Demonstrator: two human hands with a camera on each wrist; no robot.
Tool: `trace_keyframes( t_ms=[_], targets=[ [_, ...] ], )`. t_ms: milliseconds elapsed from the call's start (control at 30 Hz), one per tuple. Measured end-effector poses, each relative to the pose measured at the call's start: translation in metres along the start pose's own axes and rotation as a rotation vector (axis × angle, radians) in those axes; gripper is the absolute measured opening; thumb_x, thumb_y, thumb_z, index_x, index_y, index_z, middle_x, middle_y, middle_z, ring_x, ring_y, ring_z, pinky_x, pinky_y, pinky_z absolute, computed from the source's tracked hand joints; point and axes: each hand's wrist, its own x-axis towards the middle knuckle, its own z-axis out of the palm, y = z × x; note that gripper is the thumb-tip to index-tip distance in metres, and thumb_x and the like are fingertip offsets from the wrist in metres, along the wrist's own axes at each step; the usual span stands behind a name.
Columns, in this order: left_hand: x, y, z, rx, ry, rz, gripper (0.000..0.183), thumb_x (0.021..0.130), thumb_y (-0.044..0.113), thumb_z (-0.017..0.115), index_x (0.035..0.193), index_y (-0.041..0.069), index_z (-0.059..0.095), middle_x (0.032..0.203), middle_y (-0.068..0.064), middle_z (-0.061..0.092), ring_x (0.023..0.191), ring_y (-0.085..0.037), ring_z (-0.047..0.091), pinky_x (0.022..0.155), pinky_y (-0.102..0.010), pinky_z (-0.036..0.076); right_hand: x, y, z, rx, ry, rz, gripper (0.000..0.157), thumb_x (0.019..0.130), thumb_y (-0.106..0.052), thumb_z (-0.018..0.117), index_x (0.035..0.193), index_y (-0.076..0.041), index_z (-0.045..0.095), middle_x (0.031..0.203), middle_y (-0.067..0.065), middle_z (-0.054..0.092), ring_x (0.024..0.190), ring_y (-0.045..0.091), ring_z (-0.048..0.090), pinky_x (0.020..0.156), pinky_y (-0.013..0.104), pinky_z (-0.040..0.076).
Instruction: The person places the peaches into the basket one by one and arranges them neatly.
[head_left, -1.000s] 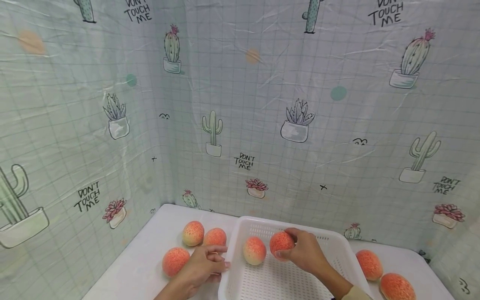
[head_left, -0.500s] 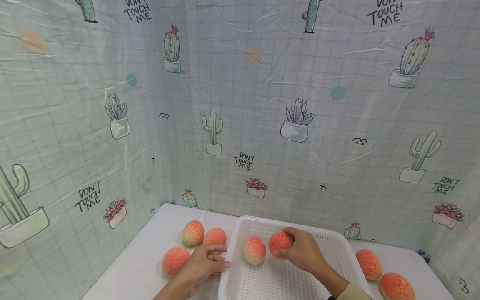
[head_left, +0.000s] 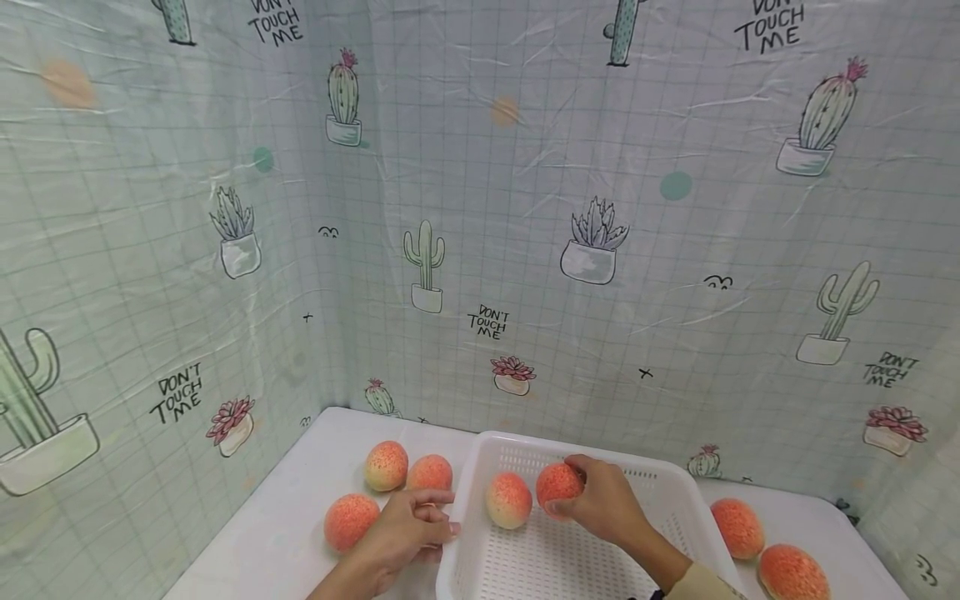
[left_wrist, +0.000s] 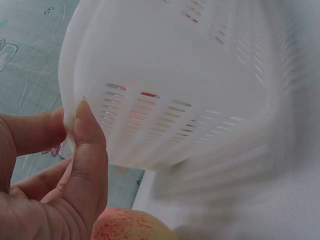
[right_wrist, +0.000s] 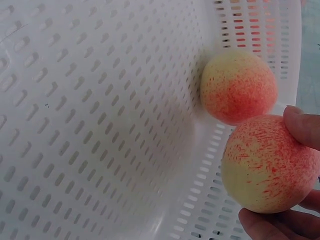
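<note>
A white perforated plastic basket stands on the table. My right hand grips a red and yellow peach inside it, thumb and fingers around the fruit. In the right wrist view the held peach overlaps a second peach lying in the basket's corner; the head view has that second peach just left of the held one. My left hand pinches the basket's left rim. The left wrist view shows the thumb and fingers of this hand on either side of the rim.
Left of the basket lie a peach at the back, another peach partly behind my left hand, and a nearer peach. Right of the basket are a peach and a closer one. A cactus-print sheet rises behind the white table.
My right hand has shifted slightly left with its peach, toward the peach in the basket. The left hand has stayed on the rim.
</note>
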Motion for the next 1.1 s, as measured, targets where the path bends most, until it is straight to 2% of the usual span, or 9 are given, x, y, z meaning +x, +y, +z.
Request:
trace_keyframes(
  t_ms=[1100],
  targets=[
    [-0.0017, 0.0004, 0.0005, -0.009, -0.001, 0.001, 0.057, 0.086, 0.003, 0.08, 0.138, -0.006, 0.058, 0.08, 0.005, 0.063, 0.076, -0.011, 0.063, 0.064, -0.026, 0.055, 0.0039, 0.004, 0.004, -0.032, -0.002, 0.004, 0.063, 0.064, -0.027, 0.099, 0.116, -0.004, 0.073, 0.096, 0.002, 0.075, 0.08, 0.014, 0.064, 0.071, 0.035, 0.058]
  ],
)
